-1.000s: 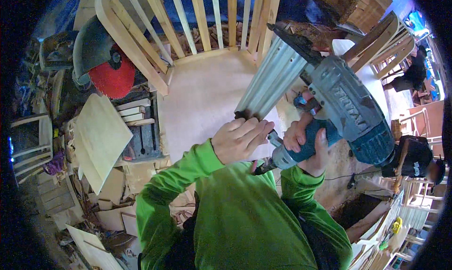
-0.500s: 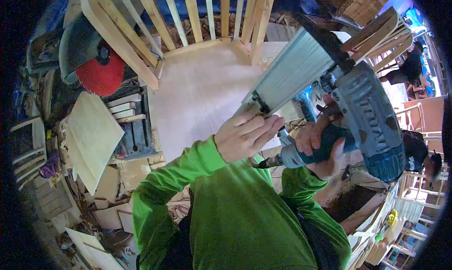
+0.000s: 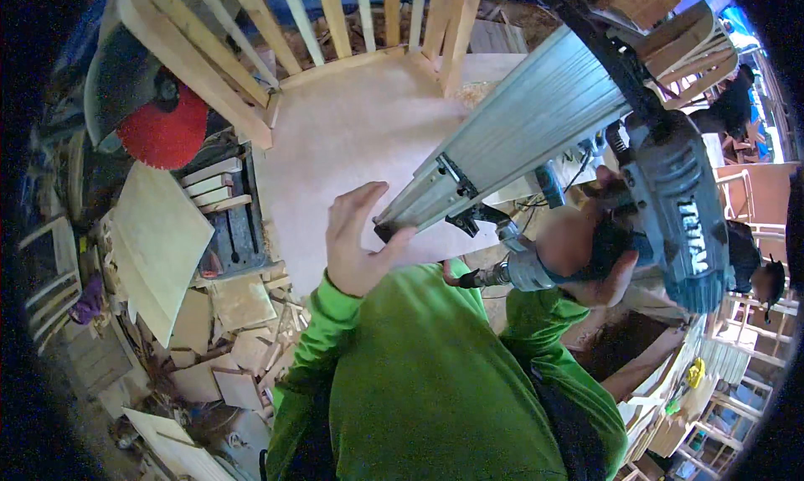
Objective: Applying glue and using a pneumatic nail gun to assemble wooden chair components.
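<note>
My right hand (image 3: pixel 578 250) is wrapped round the grip of a dark teal and grey air nail gun (image 3: pixel 682 200), held up in front of my chest. From its head a long, ribbed silver magazine (image 3: pixel 523 116) slants down to the left, with a small black latch (image 3: pixel 456 175) partway along. My left hand (image 3: pixel 356 238) is at the magazine's lower end, fingers and thumb spread around the dark tip; whether the thumb touches it I cannot tell. A metal air fitting (image 3: pixel 494 276) sticks out of the grip's base. Beneath lies the pale wooden seat (image 3: pixel 335 137) of a slatted chair.
On the left are a saw with a red blade (image 3: pixel 172 125), a light plywood panel (image 3: pixel 163 246) and short wood strips (image 3: pixel 213 188). Wood offcuts (image 3: pixel 251 351) litter the floor. Stacked chair frames (image 3: pixel 695 54) and other people (image 3: pixel 745 259) are at the right.
My left hand has left the latch area and moved left to the magazine's lower end, its fingers spreading. More of the magazine's lower end shows. The right hand keeps hold of the nail gun.
</note>
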A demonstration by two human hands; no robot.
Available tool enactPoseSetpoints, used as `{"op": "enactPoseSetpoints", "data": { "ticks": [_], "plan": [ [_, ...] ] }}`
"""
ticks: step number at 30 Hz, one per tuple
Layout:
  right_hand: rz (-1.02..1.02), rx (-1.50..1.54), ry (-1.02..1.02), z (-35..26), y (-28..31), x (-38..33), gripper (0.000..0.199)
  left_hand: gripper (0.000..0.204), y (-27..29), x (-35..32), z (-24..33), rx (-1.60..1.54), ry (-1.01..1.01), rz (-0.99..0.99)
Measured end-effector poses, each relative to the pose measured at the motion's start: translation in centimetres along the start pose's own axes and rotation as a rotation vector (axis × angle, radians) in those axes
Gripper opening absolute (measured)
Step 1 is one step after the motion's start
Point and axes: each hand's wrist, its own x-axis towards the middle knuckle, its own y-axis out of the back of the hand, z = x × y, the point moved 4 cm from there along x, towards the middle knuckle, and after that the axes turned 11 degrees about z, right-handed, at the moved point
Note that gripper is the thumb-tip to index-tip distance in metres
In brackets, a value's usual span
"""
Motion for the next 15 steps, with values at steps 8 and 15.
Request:
{"op": "enactPoseSetpoints", "data": {
  "ticks": [8,15],
  "plan": [
    [0.079,0.247,-0.041,2.6,1.5,0.9,0.073,0.055,0.7,-3.4,-2.1,-0.039,0.318,-0.183],
    [0.143,0.403,-0.285,7.1,4.4,2.9,0.057,0.050,1.7,-6.4,-3.0,0.086,0.351,-0.094]
  ]
}}
